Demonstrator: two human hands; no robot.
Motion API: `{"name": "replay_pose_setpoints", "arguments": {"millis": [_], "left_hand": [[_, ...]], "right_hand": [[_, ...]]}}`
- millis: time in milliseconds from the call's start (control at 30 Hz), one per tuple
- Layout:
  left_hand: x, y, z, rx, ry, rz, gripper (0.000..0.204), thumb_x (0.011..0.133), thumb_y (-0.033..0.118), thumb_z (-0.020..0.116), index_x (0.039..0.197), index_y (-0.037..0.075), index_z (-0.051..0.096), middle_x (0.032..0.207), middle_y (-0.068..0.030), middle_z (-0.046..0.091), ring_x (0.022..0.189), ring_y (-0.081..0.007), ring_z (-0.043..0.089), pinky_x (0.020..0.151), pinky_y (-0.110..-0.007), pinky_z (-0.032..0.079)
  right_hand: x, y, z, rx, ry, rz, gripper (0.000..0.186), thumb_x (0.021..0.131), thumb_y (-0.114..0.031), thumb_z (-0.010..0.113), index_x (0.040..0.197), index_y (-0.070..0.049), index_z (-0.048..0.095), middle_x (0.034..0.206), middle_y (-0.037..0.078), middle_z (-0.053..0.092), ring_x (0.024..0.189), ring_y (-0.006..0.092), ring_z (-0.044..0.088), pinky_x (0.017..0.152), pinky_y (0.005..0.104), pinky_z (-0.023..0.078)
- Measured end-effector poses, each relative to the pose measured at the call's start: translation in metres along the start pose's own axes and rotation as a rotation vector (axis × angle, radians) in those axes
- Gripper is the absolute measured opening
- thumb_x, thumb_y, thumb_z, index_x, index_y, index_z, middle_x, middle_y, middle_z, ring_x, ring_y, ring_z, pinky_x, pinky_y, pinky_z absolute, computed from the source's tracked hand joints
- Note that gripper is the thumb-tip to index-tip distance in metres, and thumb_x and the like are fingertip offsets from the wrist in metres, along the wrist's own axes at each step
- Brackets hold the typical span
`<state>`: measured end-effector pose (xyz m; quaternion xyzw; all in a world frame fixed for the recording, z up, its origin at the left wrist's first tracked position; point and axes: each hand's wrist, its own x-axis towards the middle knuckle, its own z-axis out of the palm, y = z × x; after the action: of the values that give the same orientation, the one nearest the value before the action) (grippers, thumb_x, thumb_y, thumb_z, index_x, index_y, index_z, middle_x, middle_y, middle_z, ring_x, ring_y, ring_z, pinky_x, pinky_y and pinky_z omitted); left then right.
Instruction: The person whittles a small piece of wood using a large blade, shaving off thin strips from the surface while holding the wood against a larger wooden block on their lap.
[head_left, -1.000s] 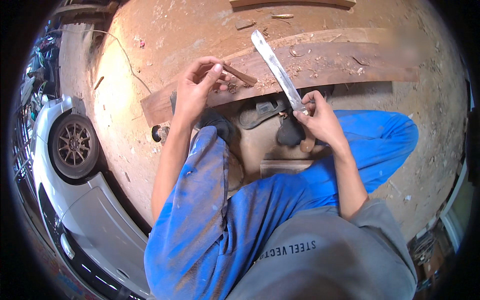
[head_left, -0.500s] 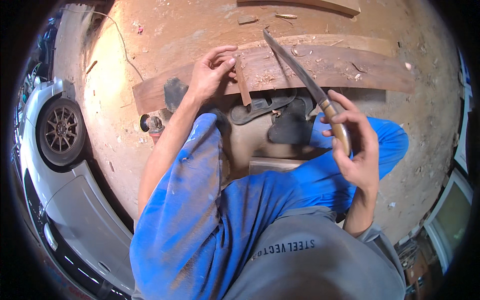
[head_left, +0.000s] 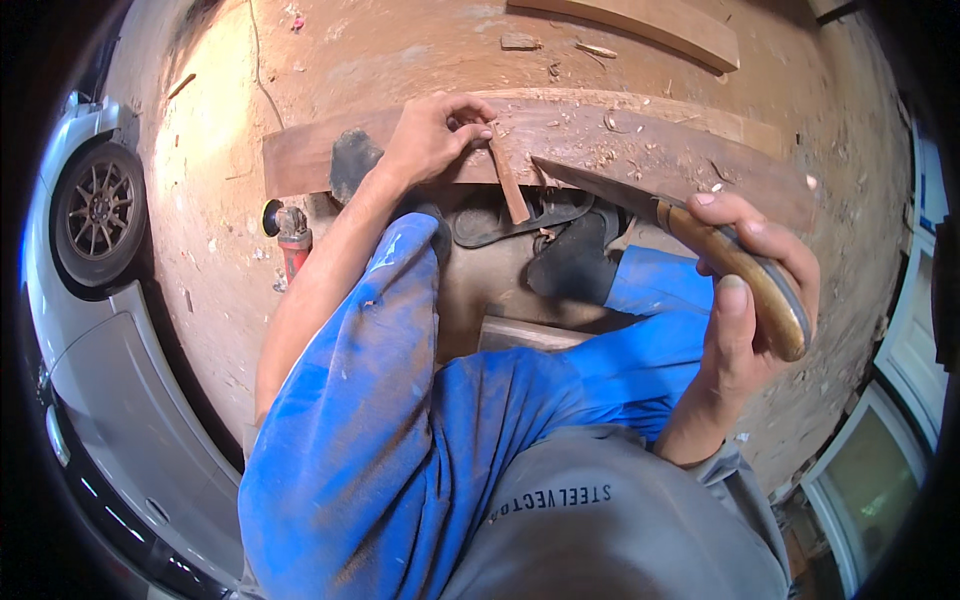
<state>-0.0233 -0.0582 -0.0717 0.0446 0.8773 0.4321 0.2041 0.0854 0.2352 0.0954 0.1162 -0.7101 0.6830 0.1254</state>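
Note:
A small, narrow strip of reddish-brown wood [head_left: 508, 178] is pinched at its far end by my left hand [head_left: 440, 135], over a dark wooden plank [head_left: 300, 160]. Its near end juts past the plank's near edge. My right hand [head_left: 765, 270] is wrapped around the wooden handle of a large knife [head_left: 610, 190], raised to the right over my leg. The blade points left and away, its tip a little to the right of the wood strip and apart from it. Curled wood shavings [head_left: 590, 150] lie scattered over the plank.
My dark shoes [head_left: 572, 262] are close to the plank's near edge. A red power tool [head_left: 292, 240] rests on the floor left of my left forearm. Beyond the plank lies a thick board [head_left: 640, 28]. A silver car [head_left: 130, 370] stands at the left.
My right hand has moved right and nearer to me, and the knife has tipped from upright to a flatter slant. The wood strip stays in my left hand, its near end slightly lower.

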Motion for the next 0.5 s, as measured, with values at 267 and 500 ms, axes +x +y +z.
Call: {"name": "replay_pose_setpoints", "arguments": {"millis": [267,500], "left_hand": [[0.001,-0.024,0.003,0.154,0.112,0.334,0.022,0.082,0.017,0.084,0.103,0.012,0.078,0.093,-0.0077,0.072,0.087,-0.0235,0.066,0.077,-0.035,0.056],[0.004,-0.031,0.001,0.168,0.097,0.336,0.022,0.081,0.021,0.084,0.102,0.014,0.078,0.097,-0.0053,0.073,0.094,-0.0258,0.065,0.081,-0.037,0.054]], "right_hand": [[0.029,0.037,0.02,-0.149,-0.192,-0.06,0.013,0.094,-0.011,0.07,0.094,0.001,0.068,0.093,0.014,0.074,0.094,0.0261,0.067,0.083,0.0373,0.052],[0.042,0.051,0.064,0.434,0.145,0.116,0.047,0.113,-0.03,0.047,0.072,-0.01,0.035,0.06,-0.001,0.03,0.052,0.0126,0.029,0.052,0.0335,0.03]]}}
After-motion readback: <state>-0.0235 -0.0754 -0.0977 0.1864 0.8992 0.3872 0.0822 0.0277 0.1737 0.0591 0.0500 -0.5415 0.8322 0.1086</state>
